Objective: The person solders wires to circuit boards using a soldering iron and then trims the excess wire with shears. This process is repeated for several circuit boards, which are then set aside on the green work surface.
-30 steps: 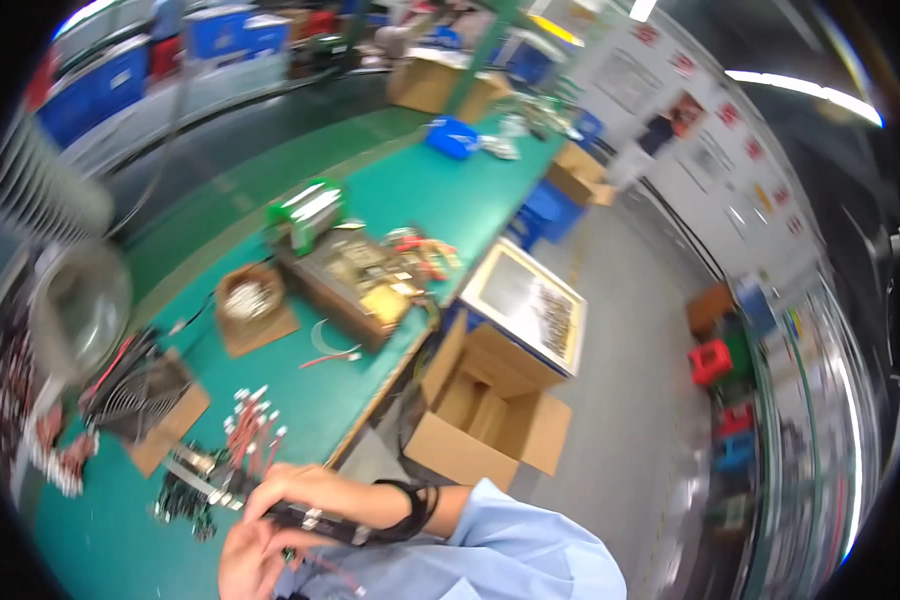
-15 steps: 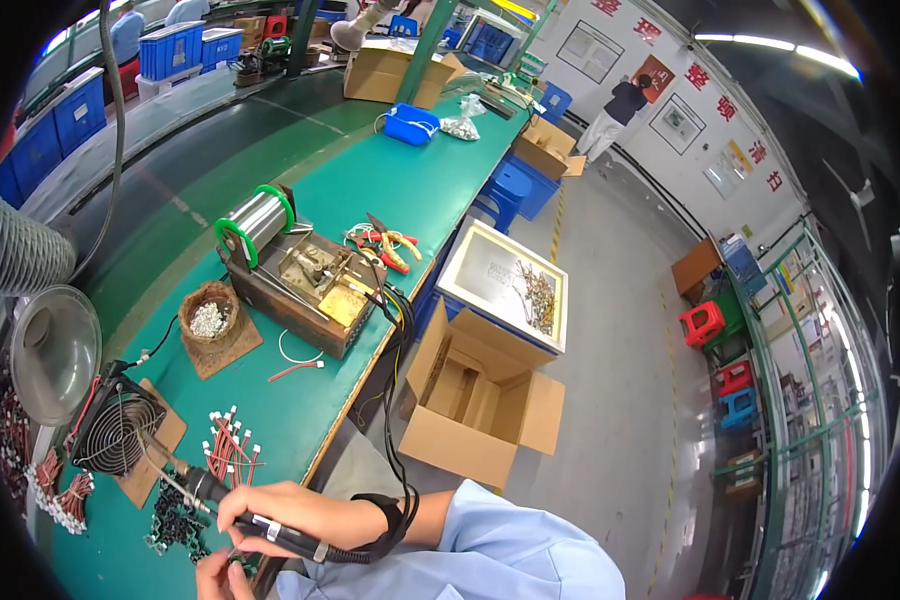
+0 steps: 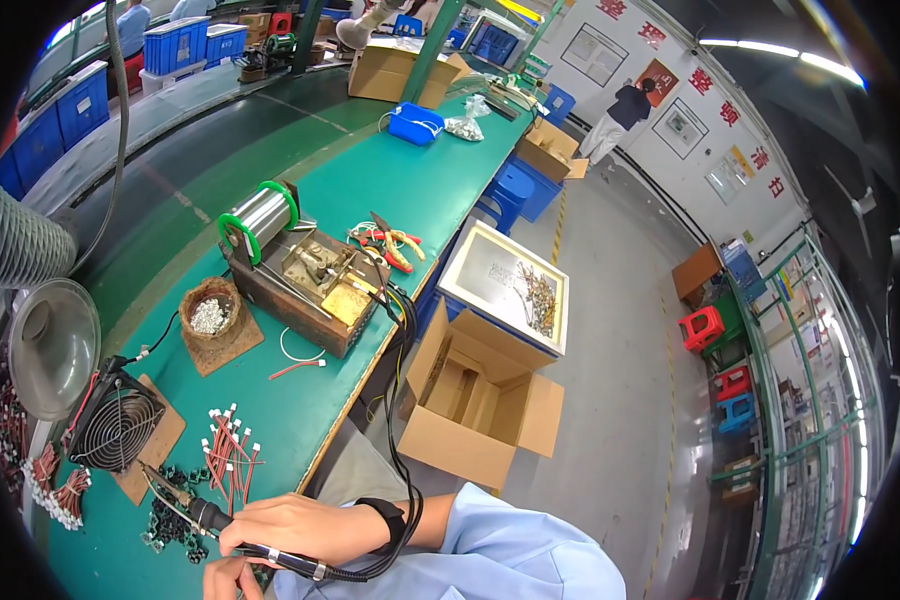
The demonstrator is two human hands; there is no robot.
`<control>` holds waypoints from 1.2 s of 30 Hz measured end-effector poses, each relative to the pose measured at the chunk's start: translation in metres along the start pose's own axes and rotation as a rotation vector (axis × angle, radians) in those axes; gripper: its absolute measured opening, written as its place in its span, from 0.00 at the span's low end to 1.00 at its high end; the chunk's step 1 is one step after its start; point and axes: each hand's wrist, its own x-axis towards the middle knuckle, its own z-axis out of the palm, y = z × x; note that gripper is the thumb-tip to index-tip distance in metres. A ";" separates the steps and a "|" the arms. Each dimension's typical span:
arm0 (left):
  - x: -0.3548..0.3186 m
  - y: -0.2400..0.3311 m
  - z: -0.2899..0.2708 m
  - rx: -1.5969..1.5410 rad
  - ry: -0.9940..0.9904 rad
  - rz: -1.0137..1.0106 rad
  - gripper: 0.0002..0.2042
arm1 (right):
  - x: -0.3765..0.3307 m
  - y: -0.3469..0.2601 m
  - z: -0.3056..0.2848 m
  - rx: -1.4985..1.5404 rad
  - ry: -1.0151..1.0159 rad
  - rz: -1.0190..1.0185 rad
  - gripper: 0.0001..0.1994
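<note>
A soldering iron (image 3: 210,514) with a black grip and a thin metal feed tube is held in my right hand (image 3: 310,528), fingers closed round it. Its tip points away to the left, near the cooling fan. Just below, at the picture's lower edge, my left hand (image 3: 232,580) has its fingers drawn together; whatever they pinch is hidden. Small dark green-and-black parts (image 3: 173,525) lie heaped left of my hands. Beyond the iron is a loose bunch of red wires with white connectors (image 3: 232,452).
A black fan (image 3: 118,428) stands on brown board, left. Farther off are a bowl of white bits (image 3: 210,316), a solder spool (image 3: 260,222) by a stand with yellow sponge (image 3: 348,303), and pliers (image 3: 402,247). An open carton (image 3: 460,450) sits beyond the bench's right edge.
My right hand and the soldering iron have shifted toward the lower edge, the tip moving off the fan's front. The left hand has also dropped slightly.
</note>
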 end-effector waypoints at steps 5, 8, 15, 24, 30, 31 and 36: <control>0.001 -0.001 -0.001 0.000 0.008 -0.008 0.05 | -0.003 0.006 0.008 0.041 0.048 0.025 0.13; -0.002 -0.004 -0.002 0.003 0.016 -0.032 0.05 | -0.001 0.005 0.012 0.043 0.098 0.018 0.13; -0.022 -0.036 0.004 -0.392 0.156 -0.261 0.09 | 0.004 0.011 0.020 0.252 0.288 0.260 0.17; -0.007 -0.037 0.013 -0.832 0.318 -0.378 0.13 | 0.004 0.001 0.013 0.429 0.252 0.373 0.23; -0.003 -0.039 0.008 -1.108 0.269 -0.403 0.12 | 0.006 0.002 0.019 0.497 0.229 0.354 0.22; -0.003 -0.043 0.008 -1.156 0.239 -0.399 0.11 | 0.006 0.001 0.020 0.501 0.225 0.358 0.22; 0.003 -0.045 0.006 -1.407 0.156 -0.481 0.11 | 0.011 -0.003 0.021 0.476 0.178 0.364 0.22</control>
